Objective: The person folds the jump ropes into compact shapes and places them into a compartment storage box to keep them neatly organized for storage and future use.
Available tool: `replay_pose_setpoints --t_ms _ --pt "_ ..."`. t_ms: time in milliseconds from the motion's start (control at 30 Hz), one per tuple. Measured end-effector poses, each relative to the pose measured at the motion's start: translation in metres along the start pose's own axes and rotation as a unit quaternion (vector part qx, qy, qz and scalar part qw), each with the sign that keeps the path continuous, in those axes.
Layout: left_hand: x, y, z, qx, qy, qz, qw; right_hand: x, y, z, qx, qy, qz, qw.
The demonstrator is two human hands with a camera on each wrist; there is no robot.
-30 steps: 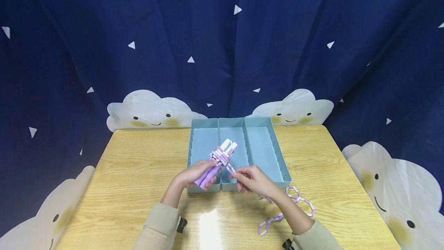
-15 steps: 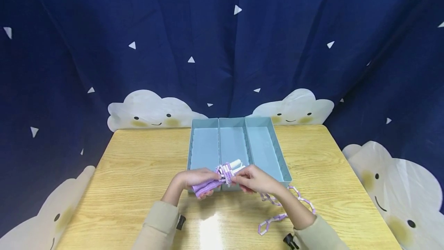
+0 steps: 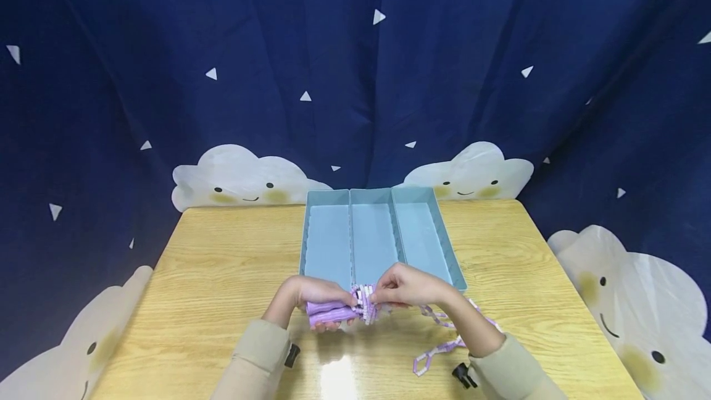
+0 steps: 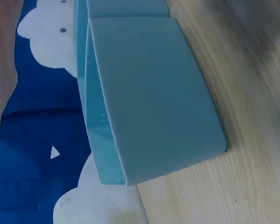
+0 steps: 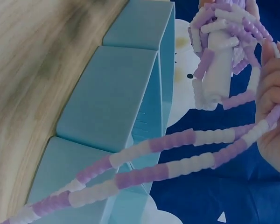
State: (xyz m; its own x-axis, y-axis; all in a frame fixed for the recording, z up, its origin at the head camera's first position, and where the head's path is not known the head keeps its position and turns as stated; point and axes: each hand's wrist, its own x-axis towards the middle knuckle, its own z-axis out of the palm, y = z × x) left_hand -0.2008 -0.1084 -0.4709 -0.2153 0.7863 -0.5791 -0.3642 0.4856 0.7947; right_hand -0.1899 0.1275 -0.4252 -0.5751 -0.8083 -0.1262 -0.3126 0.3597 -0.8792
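Note:
My left hand grips the purple handles of a jump rope, held side by side above the table's near part. Purple and white beaded rope is wound around the handles' other end, and a white handle end pokes out of the coils in the right wrist view. With thumb and fingers, my right hand pinches the rope beside the coils. A doubled beaded strand trails from that hand. Only part of the left hand shows in the left wrist view; its fingers are hidden there.
Three light blue bins stand side by side just beyond the hands: left bin, middle bin, right bin. More beaded rope lies looped on the wooden table at right. A dark blue curtain hangs behind.
The handles have turned from pointing away to lying crosswise and come lower and nearer. My right hand has carried the rope around them. Rope on the table at right has shifted slightly.

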Motion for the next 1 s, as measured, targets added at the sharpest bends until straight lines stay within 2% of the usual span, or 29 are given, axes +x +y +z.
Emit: replay_pose_setpoints --t_ms 67,200,300,567,1000 --pt "0.000 0.001 0.001 -0.008 -0.018 -0.012 0.9997 0.001 0.001 0.000 0.000 -0.001 0.002 1.0000" --pt "0.001 0.001 0.004 -0.015 -0.022 -0.015 0.9995 0.003 0.002 0.001 -0.007 0.019 0.002 0.9998" --pt "0.001 0.001 0.005 -0.017 -0.020 -0.010 0.9996 0.005 0.002 0.001 -0.021 0.032 -0.009 0.9992" --pt "0.002 0.004 0.009 -0.004 -0.039 -0.001 0.9992 0.010 0.005 -0.001 -0.045 0.036 -0.029 0.9979" --pt "0.002 0.005 0.018 -0.019 -0.083 0.007 0.9963 0.018 0.023 -0.003 0.012 0.014 -0.075 0.9970"
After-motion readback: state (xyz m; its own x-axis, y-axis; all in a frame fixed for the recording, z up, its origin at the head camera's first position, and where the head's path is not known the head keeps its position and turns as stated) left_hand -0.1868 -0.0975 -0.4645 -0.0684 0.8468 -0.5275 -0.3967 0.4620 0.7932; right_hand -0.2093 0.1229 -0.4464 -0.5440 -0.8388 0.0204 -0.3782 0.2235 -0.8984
